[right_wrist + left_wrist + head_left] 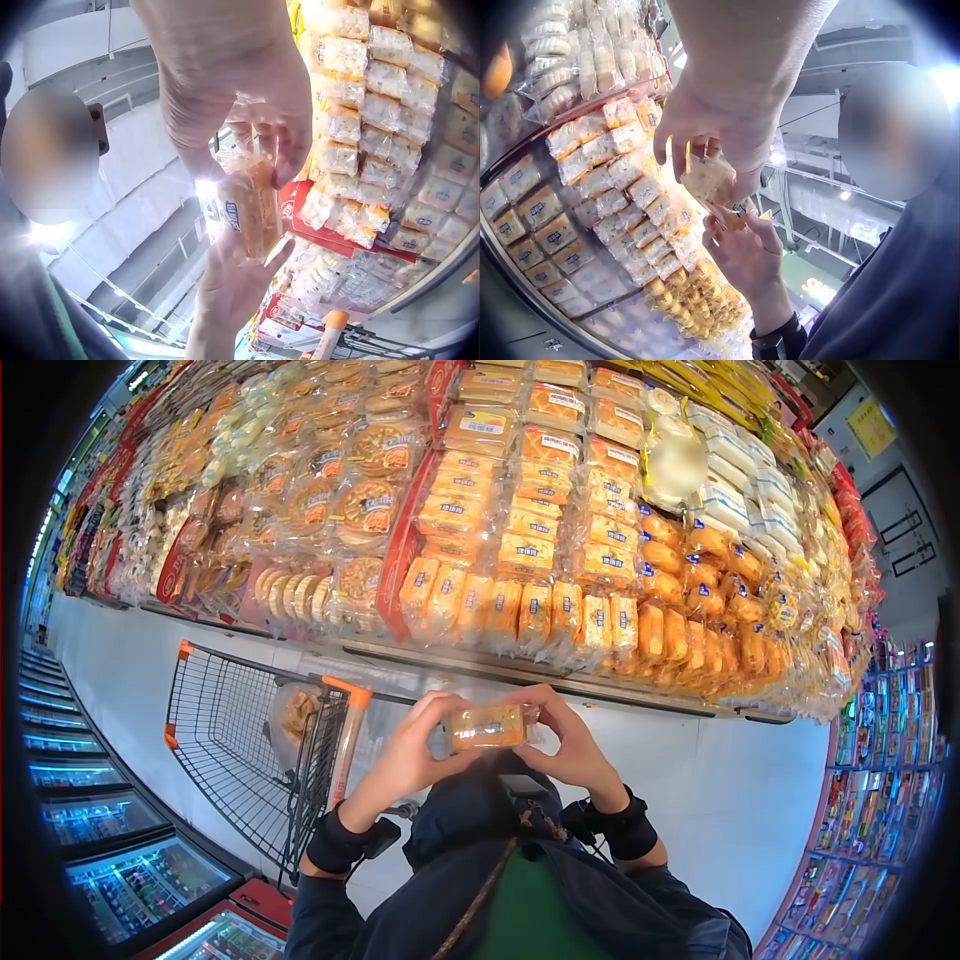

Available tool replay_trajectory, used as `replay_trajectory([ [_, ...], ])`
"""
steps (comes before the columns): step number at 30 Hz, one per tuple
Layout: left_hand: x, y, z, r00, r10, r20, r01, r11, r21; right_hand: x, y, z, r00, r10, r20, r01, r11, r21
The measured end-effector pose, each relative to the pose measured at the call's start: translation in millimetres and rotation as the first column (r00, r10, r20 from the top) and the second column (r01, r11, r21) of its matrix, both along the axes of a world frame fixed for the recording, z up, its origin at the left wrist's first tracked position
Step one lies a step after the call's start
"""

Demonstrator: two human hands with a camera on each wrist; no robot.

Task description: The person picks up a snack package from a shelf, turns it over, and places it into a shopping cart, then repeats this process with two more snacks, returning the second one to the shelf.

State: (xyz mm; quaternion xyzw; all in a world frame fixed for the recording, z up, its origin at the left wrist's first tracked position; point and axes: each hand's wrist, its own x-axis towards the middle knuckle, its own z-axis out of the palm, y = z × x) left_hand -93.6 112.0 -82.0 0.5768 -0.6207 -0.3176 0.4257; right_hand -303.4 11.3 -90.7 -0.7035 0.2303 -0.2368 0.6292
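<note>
A clear-wrapped bread packet (487, 727) is held up in the air between the two hands, in front of the person's body and just off the middle stretch of the table's near edge. In the head view its long axis runs from hand to hand, roughly along that edge. The left hand (412, 745) pinches the left end, thumb on the side nearer the body and fingers on the side nearer the table. The right hand (572, 747) grips the other end the same way, where the loose film of the wrapper bunches in its fingers. Neither hand is plainly nearer, since each touches its own end. The right wrist view shows a dark blue label (232, 215) on the packet; its print is too small to read.

Beyond the hands, the table (640, 700) carries rows of orange-sided bread packets (535, 610) along its near edge. A red divider (408, 550) parts them from round wrapped pastries (370, 515) on the left. Beside the left arm stands a shopping cart (345, 688) with an orange handle and a bagged item (297, 710) inside.
</note>
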Motion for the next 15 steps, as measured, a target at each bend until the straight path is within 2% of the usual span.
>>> replay_trajectory([
  [4, -5, -22, 7, 0.995, -0.068, 0.073, 0.067, 0.998, 0.021, -4, -15, 3, 1.000, 0.006, -0.005, -0.006, 0.998, -0.060],
  [8, -15, -52, 19, 0.965, -0.092, 0.245, 0.128, 0.983, -0.133, -12, -37, 13, 0.999, 0.038, -0.006, -0.038, 0.985, -0.166],
  [10, -19, -67, 30, 0.943, -0.070, 0.326, 0.145, 0.967, -0.212, -17, -43, 17, 0.991, -0.067, 0.112, 0.074, 0.995, -0.061],
  [11, -19, -76, 37, 0.930, -0.021, 0.367, 0.123, 0.959, -0.257, -20, -47, 18, 0.978, -0.124, 0.168, 0.126, 0.992, -0.004],
  [12, -18, -85, 44, 0.914, 0.028, 0.405, 0.105, 0.947, -0.303, -26, -54, 18, 0.970, -0.138, 0.199, 0.157, 0.984, -0.080],
  [15, -14, -115, 71, 0.848, 0.175, 0.499, 0.051, 0.912, -0.406, -42, -70, 27, 0.948, -0.163, 0.274, 0.178, 0.984, -0.029],
])
